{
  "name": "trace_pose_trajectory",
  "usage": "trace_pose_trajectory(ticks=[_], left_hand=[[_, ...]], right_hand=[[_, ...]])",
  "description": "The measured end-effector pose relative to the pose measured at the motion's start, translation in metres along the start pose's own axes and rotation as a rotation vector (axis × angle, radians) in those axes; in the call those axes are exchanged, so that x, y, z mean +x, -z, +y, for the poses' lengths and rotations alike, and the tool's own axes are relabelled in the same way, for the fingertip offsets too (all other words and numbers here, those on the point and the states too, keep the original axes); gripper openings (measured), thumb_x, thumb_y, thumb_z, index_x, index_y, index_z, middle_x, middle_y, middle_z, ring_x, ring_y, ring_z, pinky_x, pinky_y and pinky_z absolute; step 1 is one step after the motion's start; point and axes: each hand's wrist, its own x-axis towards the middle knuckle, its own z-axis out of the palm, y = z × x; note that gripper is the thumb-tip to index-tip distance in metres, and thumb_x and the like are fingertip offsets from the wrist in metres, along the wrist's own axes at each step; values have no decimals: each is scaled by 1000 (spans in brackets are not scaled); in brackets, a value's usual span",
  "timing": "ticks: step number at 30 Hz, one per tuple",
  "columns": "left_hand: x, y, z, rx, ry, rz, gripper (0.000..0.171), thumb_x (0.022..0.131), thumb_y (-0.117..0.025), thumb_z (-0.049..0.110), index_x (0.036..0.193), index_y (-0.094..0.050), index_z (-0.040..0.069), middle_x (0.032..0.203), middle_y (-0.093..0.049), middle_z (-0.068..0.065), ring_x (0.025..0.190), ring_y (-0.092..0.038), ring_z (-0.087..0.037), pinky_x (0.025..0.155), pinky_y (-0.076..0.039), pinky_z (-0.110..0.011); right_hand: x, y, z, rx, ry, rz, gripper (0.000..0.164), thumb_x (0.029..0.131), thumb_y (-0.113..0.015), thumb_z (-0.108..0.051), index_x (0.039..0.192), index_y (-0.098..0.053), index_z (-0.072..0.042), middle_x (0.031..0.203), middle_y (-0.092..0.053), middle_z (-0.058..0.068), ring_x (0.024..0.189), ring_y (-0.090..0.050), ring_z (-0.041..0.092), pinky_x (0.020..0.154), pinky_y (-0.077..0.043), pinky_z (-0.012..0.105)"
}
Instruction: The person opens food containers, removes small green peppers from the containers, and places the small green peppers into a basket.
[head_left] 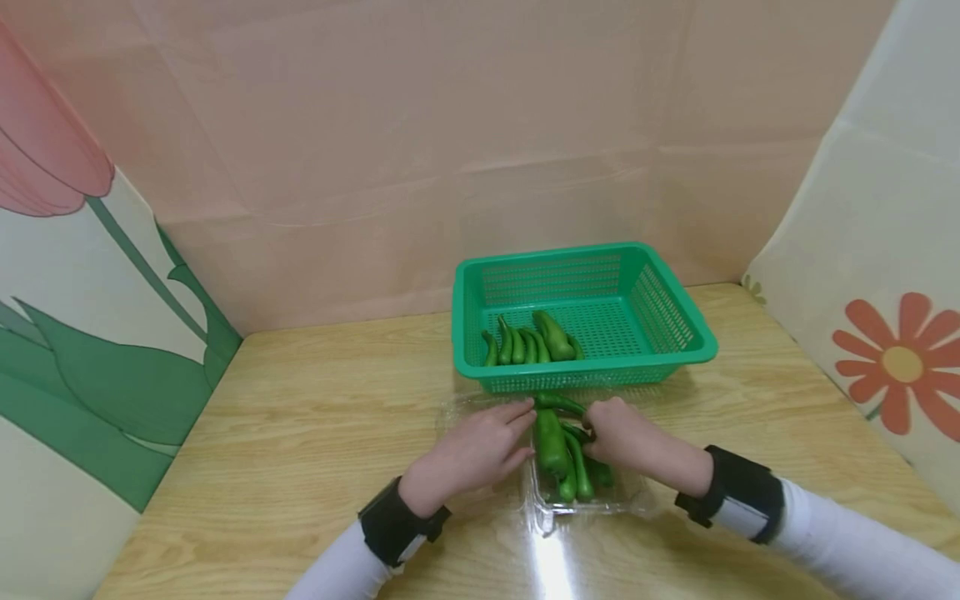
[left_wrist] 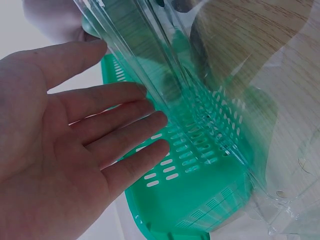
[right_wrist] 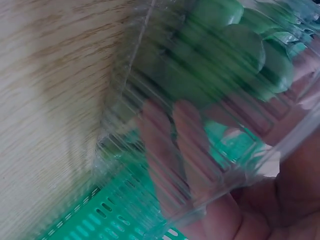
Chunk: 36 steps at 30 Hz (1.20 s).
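A clear plastic clamshell box (head_left: 546,515) lies on the table with several green peppers (head_left: 552,446) in its right half. My left hand (head_left: 480,446) lies over the box's left half, fingers straight, fingertips at the middle edge beside the peppers. In the left wrist view its palm and spread fingers (left_wrist: 125,130) hold nothing. My right hand (head_left: 622,433) reaches into the right half with curled fingers, pinching a green pepper (head_left: 558,403) near its thin end. Through the clear wall in the right wrist view, two fingers (right_wrist: 192,135) show beside the peppers (right_wrist: 220,55).
A green plastic basket (head_left: 585,367) stands just behind the box, with several green peppers (head_left: 553,336) at its front left. The wooden table (head_left: 315,433) ends at a pinkish backdrop, with flower-printed sheets at both sides.
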Motion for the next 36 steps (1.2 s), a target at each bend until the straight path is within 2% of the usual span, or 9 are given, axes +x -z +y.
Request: trace_pose_trajectory(ticks=[6, 11, 16, 25, 36], left_hand=[[0, 0, 0, 0, 1, -1, 53, 95, -53, 40, 135, -50, 5, 144, -46, -11, 129, -49, -21, 108, -43, -31], [0, 0, 0, 7, -8, 12, 52, 95, -54, 39, 134, -51, 5, 143, -47, -12, 128, -50, -21, 107, -44, -30], [0, 0, 0, 14, -8, 16, 52, 95, -54, 39, 134, -51, 5, 143, -48, -12, 127, -51, -20, 107, -44, -30], [0, 1, 1, 16, -7, 7, 52, 95, -53, 39, 134, -51, 5, 143, -47, -11, 128, -51, -20, 106, -44, -30], [0, 0, 0, 12, -8, 14, 52, 95, -54, 39, 134, -51, 5, 143, -48, -11, 127, -51, -20, 107, -44, -30]], right_hand=[[0, 5, -3, 29, -29, -9, 8, 69, -75, -8, 68, -68, -4, 62, -61, 3, 53, -51, 12, 46, -45, 24], [0, 5, -1, 60, -29, 3, 12, 71, -76, -10, 78, -71, -1, 71, -68, 8, 58, -56, 12, 49, -50, 24], [1, 5, 2, 77, -19, 25, 12, 71, -76, -11, 77, -72, -2, 70, -68, 6, 58, -56, 10, 48, -49, 23], [1, 7, 2, 105, -22, 61, 19, 72, -76, -12, 85, -70, -1, 68, -66, 3, 61, -60, 14, 53, -53, 27], [-1, 10, 3, 170, -52, 47, 21, 74, -74, -9, 91, -65, -1, 72, -66, 4, 64, -61, 15, 52, -53, 25]])
